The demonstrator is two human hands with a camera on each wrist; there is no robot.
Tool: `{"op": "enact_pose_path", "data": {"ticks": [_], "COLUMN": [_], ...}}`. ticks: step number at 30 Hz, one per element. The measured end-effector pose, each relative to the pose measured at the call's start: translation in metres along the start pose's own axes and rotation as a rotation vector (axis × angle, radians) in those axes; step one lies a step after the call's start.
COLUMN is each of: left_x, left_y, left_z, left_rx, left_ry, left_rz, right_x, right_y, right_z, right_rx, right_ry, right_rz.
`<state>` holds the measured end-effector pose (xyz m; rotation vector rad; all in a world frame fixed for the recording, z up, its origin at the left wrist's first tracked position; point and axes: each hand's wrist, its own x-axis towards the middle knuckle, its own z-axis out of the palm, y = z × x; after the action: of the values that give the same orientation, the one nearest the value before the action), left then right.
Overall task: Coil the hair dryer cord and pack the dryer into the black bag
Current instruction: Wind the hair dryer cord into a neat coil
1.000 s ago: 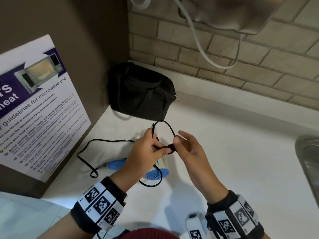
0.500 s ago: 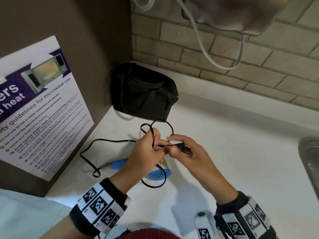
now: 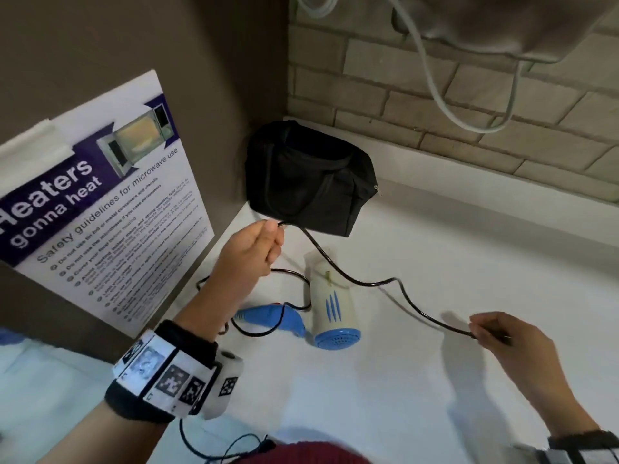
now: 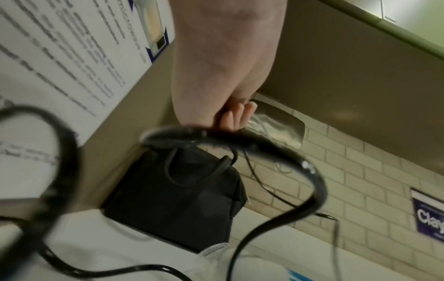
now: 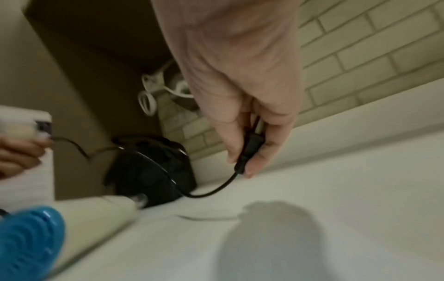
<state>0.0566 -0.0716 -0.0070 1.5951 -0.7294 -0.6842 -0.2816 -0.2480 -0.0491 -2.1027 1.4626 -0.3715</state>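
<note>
A white and blue hair dryer (image 3: 330, 304) lies on the white counter (image 3: 452, 262) in front of the black bag (image 3: 308, 179), which stands in the back corner. Its black cord (image 3: 355, 279) runs slack between my two hands, passing over the dryer. My left hand (image 3: 254, 252) grips the cord just in front of the bag. Out to the right, my right hand (image 3: 499, 339) pinches the black plug (image 5: 251, 148) at the cord's end. More cord (image 3: 268, 329) loops on the counter by the blue handle. The dryer (image 5: 36, 239) and bag (image 5: 149, 169) also show in the right wrist view, and the bag (image 4: 173, 197) in the left wrist view.
A microwave safety poster (image 3: 100, 202) hangs on the brown side panel at left. A brick wall (image 3: 469, 105) runs behind the counter, with a wall unit and its pale cable (image 3: 445, 105) hanging above.
My hands were close together holding a small loop of cord. They have pulled apart: the left went up toward the bag, the right went far right with the plug, and the loop is drawn out.
</note>
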Motion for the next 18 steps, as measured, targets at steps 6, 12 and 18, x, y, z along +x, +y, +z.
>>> {"op": "enact_pose_path", "data": {"ticks": [6, 12, 18], "left_x": [0.013, 0.009, 0.003], "left_y": [-0.017, -0.032, -0.042], "left_z": [-0.018, -0.012, -0.014], "left_rx": [0.067, 0.141, 0.287], "left_ry": [0.014, 0.024, -0.121], "left_rz": [-0.008, -0.072, -0.071], "right_x": [-0.004, 0.001, 0.004], "right_y": [0.044, 0.058, 0.058], "right_z": [-0.004, 0.007, 0.014], "right_rx": [-0.24, -0.33, -0.297], "right_ry": [0.039, 0.078, 0.046], "right_rz": [0.078, 0.114, 0.105]}}
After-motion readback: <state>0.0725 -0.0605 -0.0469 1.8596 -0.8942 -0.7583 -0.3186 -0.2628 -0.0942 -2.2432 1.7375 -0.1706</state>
